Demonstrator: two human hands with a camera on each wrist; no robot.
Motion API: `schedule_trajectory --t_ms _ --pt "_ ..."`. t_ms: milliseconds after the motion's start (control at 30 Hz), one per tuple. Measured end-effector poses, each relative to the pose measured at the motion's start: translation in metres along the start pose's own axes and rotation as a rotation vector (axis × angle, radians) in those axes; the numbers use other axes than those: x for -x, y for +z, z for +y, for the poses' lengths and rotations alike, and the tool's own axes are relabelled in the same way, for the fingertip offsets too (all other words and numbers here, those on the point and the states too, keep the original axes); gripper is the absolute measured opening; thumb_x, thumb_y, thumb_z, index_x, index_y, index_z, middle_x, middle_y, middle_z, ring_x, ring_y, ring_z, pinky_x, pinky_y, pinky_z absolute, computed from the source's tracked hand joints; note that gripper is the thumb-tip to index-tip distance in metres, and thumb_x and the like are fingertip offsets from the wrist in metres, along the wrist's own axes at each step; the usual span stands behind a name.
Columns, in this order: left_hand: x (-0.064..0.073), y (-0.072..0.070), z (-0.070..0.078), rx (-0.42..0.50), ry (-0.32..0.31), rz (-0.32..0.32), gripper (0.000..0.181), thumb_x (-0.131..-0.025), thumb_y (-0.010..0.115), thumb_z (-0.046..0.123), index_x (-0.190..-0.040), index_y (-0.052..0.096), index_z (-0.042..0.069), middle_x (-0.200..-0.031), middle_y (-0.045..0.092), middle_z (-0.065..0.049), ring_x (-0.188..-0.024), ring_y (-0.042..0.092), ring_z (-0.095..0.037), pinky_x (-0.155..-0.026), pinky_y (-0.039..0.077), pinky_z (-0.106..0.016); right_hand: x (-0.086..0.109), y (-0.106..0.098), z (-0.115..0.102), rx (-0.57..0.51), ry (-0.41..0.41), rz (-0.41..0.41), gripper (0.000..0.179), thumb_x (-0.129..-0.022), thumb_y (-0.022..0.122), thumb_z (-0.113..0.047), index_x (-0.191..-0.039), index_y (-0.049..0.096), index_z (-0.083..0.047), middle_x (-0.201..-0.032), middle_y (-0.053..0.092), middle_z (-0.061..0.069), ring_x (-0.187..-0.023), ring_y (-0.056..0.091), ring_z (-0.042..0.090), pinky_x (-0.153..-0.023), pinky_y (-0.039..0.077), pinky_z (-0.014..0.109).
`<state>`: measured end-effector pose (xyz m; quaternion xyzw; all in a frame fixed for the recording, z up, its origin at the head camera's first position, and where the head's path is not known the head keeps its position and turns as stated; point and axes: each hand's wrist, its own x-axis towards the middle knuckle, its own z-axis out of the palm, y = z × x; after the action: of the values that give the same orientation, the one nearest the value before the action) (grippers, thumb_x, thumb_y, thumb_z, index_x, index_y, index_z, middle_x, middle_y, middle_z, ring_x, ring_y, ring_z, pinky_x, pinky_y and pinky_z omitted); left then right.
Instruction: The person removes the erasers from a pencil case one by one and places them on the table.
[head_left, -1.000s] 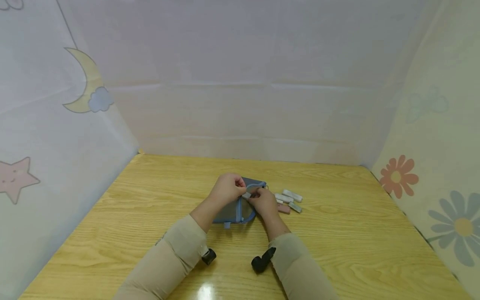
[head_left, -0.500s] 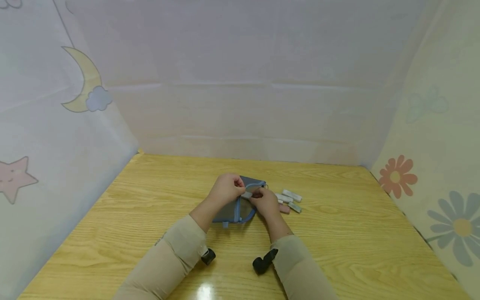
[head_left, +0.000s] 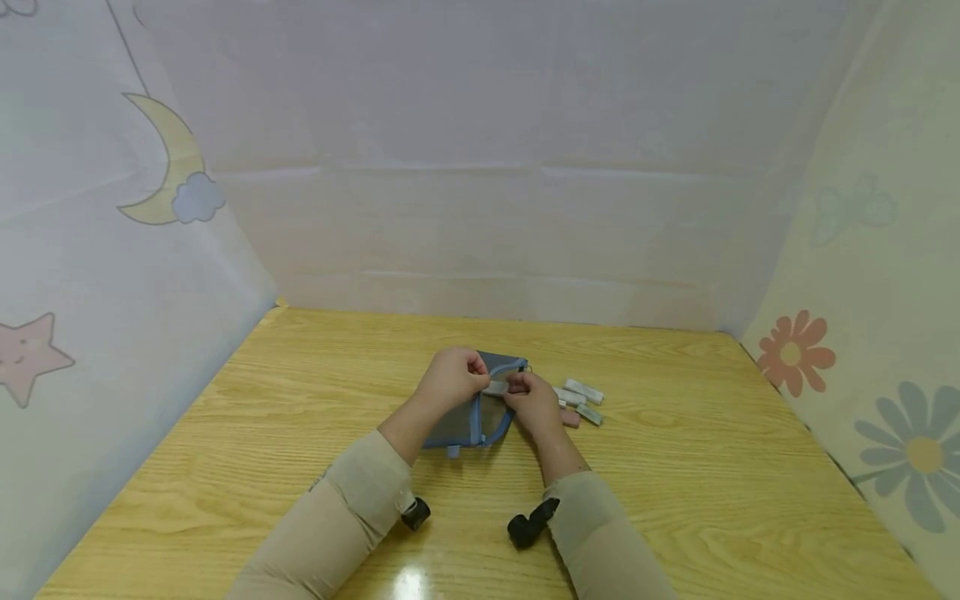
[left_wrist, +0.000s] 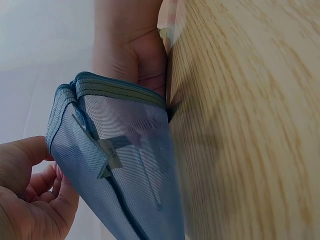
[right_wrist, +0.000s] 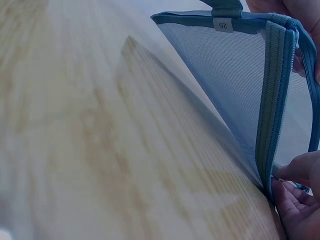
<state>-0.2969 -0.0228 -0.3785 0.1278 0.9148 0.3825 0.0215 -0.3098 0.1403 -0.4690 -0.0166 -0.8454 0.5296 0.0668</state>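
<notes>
A blue-grey mesh zip pouch (head_left: 453,427) stands on the table with its mouth spread. My left hand (head_left: 453,375) pinches one upper edge of the mouth between thumb and curled fingers, as the left wrist view shows. Low at the far end, my right hand (head_left: 534,402) has thumb and forefinger on the zipped edge (right_wrist: 272,150) in the right wrist view. A small whitish rectangular piece (head_left: 496,388) shows between both hands; whether it is loose or in a grip I cannot tell. A tag (right_wrist: 223,25) marks the pouch's side.
Right of my right hand lie several small oblong blocks: white (head_left: 583,391), greenish (head_left: 590,414) and pink (head_left: 570,418). They rest on a wood-grain table (head_left: 337,367). Printed cloth walls (head_left: 480,233) enclose the back and sides.
My right hand has shifted slightly right, away from the left, and more of the whitish piece shows between them. The pouch's right end has moved a little left. My left hand stays about put.
</notes>
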Motion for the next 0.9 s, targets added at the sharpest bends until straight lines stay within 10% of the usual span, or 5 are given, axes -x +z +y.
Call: schedule_trajectory --t_ms 367,600,900 --pt "0.000 -0.001 -0.002 -0.015 0.000 0.009 0.008 -0.079 0.065 0.014 -0.070 0.063 0.014 -0.068 0.058 0.003 -0.060 0.052 -0.013 -0.053 0.043 -0.025 0.004 -0.020 -0.010 0.032 0.091 -0.087 0.022 -0.080 0.067 -0.013 -0.102 0.067 -0.013 -0.094 0.065 0.003 -0.093 0.057 0.022 -0.096 0.022 0.053" --pt "0.001 -0.001 -0.004 -0.043 -0.003 0.017 0.009 -0.079 0.065 0.016 -0.071 0.063 0.015 -0.070 0.059 0.004 -0.062 0.052 -0.013 -0.055 0.044 -0.025 0.002 -0.049 -0.008 -0.070 0.066 -0.116 0.029 -0.079 0.068 -0.004 -0.108 0.063 -0.002 -0.094 0.063 0.011 -0.081 0.058 0.018 -0.069 0.047 0.028" --pt "0.003 -0.003 -0.007 -0.029 0.014 0.014 0.009 -0.080 0.064 0.014 -0.072 0.063 0.015 -0.067 0.059 0.004 -0.059 0.052 -0.013 -0.054 0.043 -0.025 0.000 -0.095 0.010 -0.197 0.227 -0.134 0.037 -0.085 0.061 -0.007 -0.122 0.054 -0.003 -0.106 0.052 0.011 -0.094 0.056 0.026 -0.072 0.052 0.035"
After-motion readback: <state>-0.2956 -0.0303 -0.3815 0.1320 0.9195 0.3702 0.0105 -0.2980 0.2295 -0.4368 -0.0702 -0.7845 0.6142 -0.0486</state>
